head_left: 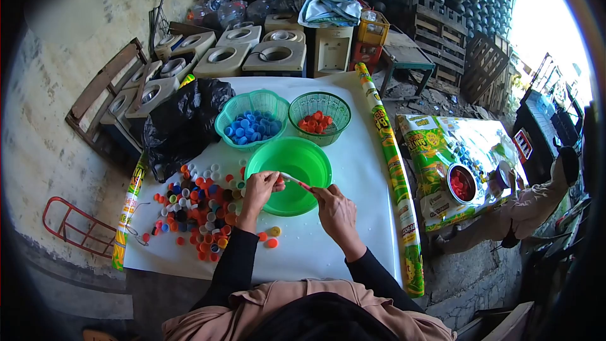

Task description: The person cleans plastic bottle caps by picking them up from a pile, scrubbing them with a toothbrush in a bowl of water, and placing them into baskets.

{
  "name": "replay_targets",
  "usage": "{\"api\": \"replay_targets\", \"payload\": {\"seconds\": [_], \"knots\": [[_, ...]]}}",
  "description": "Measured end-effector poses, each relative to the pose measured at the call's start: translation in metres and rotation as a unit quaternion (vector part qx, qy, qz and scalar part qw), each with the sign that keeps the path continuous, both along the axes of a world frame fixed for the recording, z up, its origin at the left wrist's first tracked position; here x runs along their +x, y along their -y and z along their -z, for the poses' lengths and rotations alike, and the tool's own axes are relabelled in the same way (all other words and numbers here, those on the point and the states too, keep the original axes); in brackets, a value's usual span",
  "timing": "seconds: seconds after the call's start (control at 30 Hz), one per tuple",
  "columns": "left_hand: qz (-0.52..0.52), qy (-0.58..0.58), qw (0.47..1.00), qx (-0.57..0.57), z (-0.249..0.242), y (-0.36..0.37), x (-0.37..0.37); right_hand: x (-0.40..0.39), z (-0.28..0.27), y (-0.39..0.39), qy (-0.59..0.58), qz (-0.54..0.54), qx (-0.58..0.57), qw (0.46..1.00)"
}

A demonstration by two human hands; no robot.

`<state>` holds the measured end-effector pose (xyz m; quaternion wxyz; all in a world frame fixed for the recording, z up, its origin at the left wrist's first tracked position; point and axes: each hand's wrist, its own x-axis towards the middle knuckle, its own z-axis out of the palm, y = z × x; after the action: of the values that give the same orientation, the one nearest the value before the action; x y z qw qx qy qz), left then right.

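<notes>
My right hand (336, 209) is closed on the handle of a slim white-and-red toothbrush (295, 180), its white end pointing left. Pinched in my left hand (259, 192) is a red bottle cap (279, 180), partly hidden by the fingers. The brush end meets or nearly meets this cap. Both hands are above the rim of a bright green basin (323, 173). A heap of mixed bottle caps (202, 215) spreads on the white table to the left. Behind the basin, blue caps (252, 127) fill a pale green basket (222, 108) and red caps (315, 122) lie in a darker green basket (343, 110).
A black plastic bag (183, 123) stands at the table's left. Printed film rolls edge the white table sheet (369, 227). To the right, another person (505, 218) is beside a low table with caps and a container (463, 184). Dispenser housings (221, 57) line the back.
</notes>
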<state>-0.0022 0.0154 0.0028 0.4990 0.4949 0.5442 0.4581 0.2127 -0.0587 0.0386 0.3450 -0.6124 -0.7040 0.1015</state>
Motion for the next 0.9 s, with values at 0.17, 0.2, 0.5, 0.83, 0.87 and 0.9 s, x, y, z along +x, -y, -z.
{"api": "replay_targets", "payload": {"seconds": [0.17,0.2,0.5,0.83,0.87,0.9], "knots": [[0.004,-0.047,0.996,0.071,0.023,-0.010,-0.004,0.002,0.019,-0.029,0.078,0.020,0.055,0.995],[0.015,-0.066,0.995,0.068,0.023,-0.011,-0.005,0.001,0.018,-0.032,0.098,0.006,0.069,0.993],[0.003,-0.100,0.993,0.068,0.032,-0.025,-0.008,-0.006,0.005,-0.025,0.021,-0.010,0.010,1.000],[-0.007,-0.081,0.996,0.040,0.027,-0.029,-0.005,-0.008,0.003,-0.030,0.027,-0.014,0.002,1.000],[0.000,-0.076,0.996,0.043,0.031,-0.030,-0.007,-0.010,0.002,-0.028,0.033,-0.010,-0.006,0.999],[-0.004,-0.076,0.997,0.031,0.028,-0.030,-0.006,-0.011,0.002,-0.026,0.040,-0.005,-0.015,0.999]]}}
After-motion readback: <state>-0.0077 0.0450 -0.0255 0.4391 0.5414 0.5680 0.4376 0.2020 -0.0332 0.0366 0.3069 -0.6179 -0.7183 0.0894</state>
